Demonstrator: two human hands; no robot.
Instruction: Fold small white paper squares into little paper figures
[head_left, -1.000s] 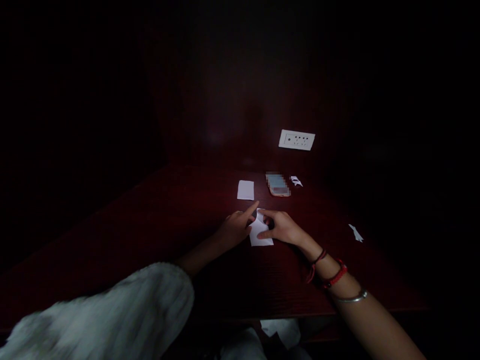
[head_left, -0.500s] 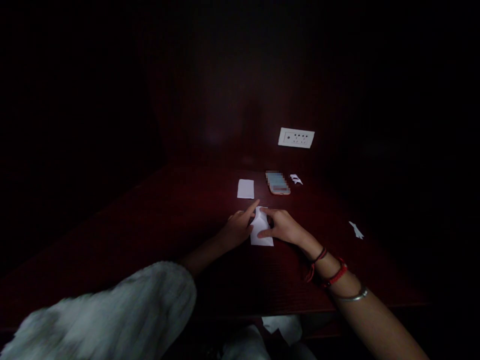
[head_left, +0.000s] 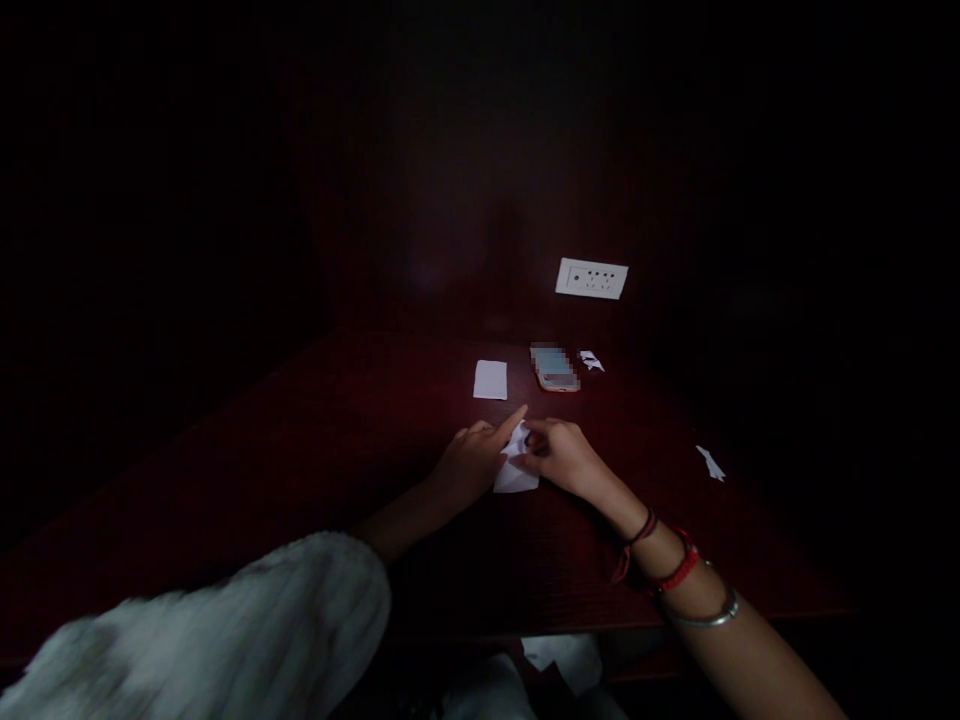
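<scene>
One creased white paper (head_left: 516, 479) was pinched narrowly by the right hand (head_left: 566, 457); the left hand (head_left: 472, 460) touched it, grip unclear; uneven pulling risked tearing.

Both hands (head_left: 571, 458) hold a creased white paper (head_left: 517, 480) on the dark red table (head_left: 300, 450)
</scene>
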